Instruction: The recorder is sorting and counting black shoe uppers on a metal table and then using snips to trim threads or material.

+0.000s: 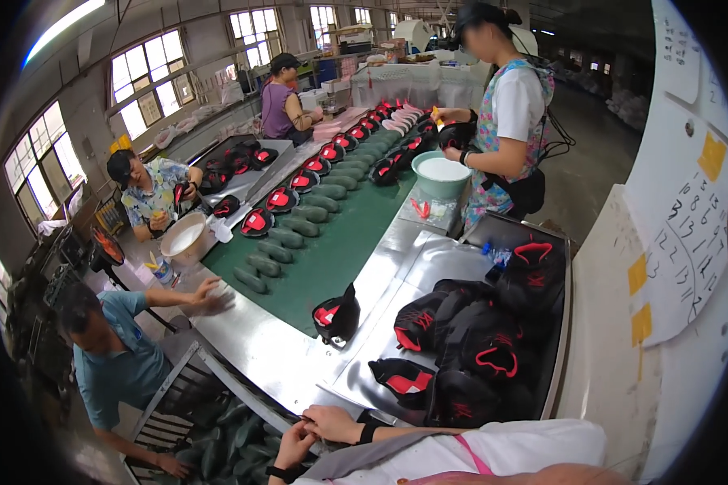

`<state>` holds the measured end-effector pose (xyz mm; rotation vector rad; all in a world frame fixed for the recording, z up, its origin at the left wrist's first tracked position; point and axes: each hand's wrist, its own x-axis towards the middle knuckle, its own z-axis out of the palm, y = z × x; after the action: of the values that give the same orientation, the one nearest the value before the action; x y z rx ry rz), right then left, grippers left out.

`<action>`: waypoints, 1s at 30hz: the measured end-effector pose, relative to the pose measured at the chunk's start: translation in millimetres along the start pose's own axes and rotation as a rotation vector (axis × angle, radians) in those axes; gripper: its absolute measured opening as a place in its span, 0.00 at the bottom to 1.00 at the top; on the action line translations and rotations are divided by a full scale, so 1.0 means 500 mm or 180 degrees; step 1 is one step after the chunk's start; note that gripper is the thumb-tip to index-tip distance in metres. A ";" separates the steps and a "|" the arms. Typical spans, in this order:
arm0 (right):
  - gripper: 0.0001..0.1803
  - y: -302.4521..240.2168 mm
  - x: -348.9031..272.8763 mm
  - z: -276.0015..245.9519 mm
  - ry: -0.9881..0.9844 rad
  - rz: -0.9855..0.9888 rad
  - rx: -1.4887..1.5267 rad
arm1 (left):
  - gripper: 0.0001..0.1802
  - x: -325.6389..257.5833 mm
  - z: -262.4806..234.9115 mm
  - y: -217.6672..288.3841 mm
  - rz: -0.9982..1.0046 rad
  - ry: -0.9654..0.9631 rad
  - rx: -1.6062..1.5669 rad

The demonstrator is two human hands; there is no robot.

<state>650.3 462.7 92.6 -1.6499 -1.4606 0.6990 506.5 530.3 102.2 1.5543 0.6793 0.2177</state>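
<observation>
Low in the head view, my left hand (295, 444) and my right hand (329, 422) meet close together, fingers bent and pressed inward. Whatever lies between the fingertips, if anything, is too small to make out. Both wrists carry dark bands. Just beyond my right hand, a black shoe upper with red lining (404, 380) lies on the metal table (271, 356). Farther off, another black upper (337, 315) stands upright near the belt's end. To the right is a heap of black shoe uppers with red collars (469, 335).
A green belt (332, 250) carries rows of dark foot-shaped pieces (287, 237) and red-lined uppers (281, 199). At lower left, a person (109, 347) reaches into a metal-framed cart (166, 392) of similar pieces. Several people work along the belt, near basins (441, 182). A white board (671, 242) stands right.
</observation>
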 end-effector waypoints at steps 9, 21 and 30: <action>0.11 -0.001 0.004 -0.026 0.0096 0.0182 -0.0385 | 0.08 0.033 0.040 0.002 0.0133 0.0707 0.1221; 0.15 0.018 0.015 -0.004 -0.0223 0.0511 0.0980 | 0.07 0.003 0.000 -0.022 0.1405 0.0935 0.1802; 0.09 0.013 0.017 0.002 0.0112 0.0846 0.2543 | 0.16 0.032 -0.010 -0.114 0.0625 0.1377 0.0861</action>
<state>654.3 471.1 87.5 -1.2054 -0.7648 1.2022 500.6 540.5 44.0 1.8567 0.9205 0.6442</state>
